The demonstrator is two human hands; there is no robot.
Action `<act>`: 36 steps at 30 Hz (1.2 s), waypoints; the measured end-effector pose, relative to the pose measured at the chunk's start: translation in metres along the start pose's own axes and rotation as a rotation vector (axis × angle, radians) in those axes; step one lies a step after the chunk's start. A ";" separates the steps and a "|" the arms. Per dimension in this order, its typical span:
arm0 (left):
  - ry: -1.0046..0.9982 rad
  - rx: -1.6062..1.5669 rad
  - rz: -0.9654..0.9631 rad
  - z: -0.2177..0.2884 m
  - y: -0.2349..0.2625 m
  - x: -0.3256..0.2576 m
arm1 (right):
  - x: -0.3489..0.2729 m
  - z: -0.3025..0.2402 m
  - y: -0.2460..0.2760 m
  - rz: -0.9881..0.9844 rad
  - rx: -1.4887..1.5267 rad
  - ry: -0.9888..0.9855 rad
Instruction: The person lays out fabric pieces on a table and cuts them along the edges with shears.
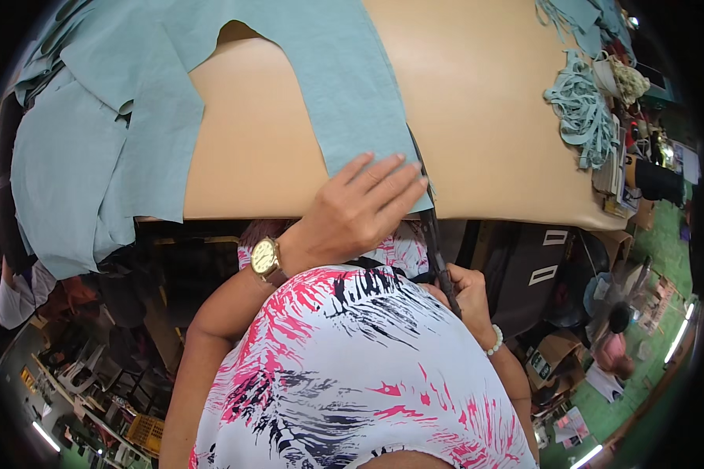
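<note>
At near edge of tan worktop (485, 117): left hand (364, 207) lay flat, fingers spread, pressing teal fabric (328, 94). Right hand (465, 297) closed round dark scissors (434, 234); blades ran away from body along fabric's right edge, just right of left fingertips

right hand (468, 293) partly hidden behind patterned shirt (352, 367); scissors (438, 242) handles unseen

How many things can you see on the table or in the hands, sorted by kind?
Big blue-green cloth pieces: 2
Heaps of blue-green strips: 2
Scissors: 1
Gold wristwatch: 1
White bead bracelet: 1
Total: 7
The left hand presses the cloth on the tan table; the right hand grips the scissors.
</note>
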State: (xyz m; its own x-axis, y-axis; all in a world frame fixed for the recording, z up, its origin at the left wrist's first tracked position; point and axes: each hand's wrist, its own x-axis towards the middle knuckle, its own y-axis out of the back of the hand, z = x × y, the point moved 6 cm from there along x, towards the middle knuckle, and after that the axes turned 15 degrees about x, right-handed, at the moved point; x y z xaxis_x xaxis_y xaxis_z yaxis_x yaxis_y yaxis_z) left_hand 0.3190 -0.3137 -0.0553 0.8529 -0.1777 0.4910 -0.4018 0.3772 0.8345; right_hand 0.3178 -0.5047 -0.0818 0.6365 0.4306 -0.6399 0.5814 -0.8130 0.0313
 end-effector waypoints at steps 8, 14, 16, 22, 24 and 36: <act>0.069 -0.024 -0.189 -0.012 -0.005 -0.007 | 0.002 -0.006 0.000 -0.098 0.113 -0.036; 0.071 -0.087 -0.226 -0.012 -0.003 -0.007 | 0.016 -0.023 -0.014 -0.136 0.200 -0.025; 0.064 -0.095 -0.238 -0.011 -0.004 -0.008 | 0.019 -0.025 -0.016 -0.137 0.214 -0.025; 0.046 -0.103 -0.237 -0.008 -0.003 -0.011 | 0.024 -0.026 -0.018 -0.125 0.195 -0.044; 0.049 -0.105 -0.234 -0.007 -0.002 -0.011 | 0.023 -0.027 -0.018 -0.123 0.217 -0.034; 0.050 -0.109 -0.223 -0.007 -0.003 -0.013 | 0.017 -0.021 -0.015 -0.061 0.154 -0.054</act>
State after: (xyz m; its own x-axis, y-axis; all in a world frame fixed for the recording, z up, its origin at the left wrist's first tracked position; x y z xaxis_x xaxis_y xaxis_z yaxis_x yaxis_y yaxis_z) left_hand 0.3116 -0.3059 -0.0659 0.9328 -0.2233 0.2829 -0.1663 0.4299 0.8874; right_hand 0.3305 -0.4772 -0.0765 0.5718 0.4628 -0.6774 0.5309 -0.8383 -0.1245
